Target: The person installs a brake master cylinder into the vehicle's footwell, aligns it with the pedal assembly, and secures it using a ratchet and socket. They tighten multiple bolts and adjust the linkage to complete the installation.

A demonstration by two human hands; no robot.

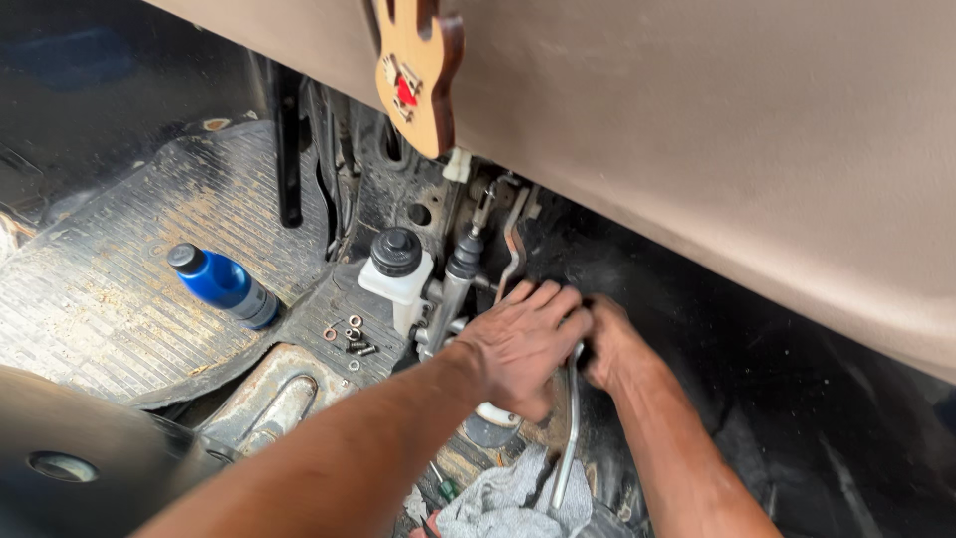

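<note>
So this is down in the footwell of a vehicle, under the tan dash panel [757,149], with both hands jammed into the dark spot where the pedal linkage lives. The left hand [523,344] is laid palm-down over the work with its fingers curled over something I can't make out, so closed-ish, but what it actually grips is hidden. The right hand [609,344] is tucked right against it and seems wrapped around the top of a long metal bar [568,438], probably a wrench or lever, that hangs down toward the grey rag [503,503] at the near edge of the floor. Just left of the hands sits the master cylinder [453,289] with its white reservoir and black cap [396,261], resting loose on the floor rather than bolted up, touching or nearly touching the left wrist side. A little pile of bolts and washers [354,337] lies on the rubber floor mat [129,269] beside it, and a blue bottle [221,284] lies on its side further toward the mat's left part. Judging by the loose hardware and the cylinder sitting free, I'd say the fasteners are out and it's somewhere mid-job, with whatever's on the firewall side not finished yet.
</note>
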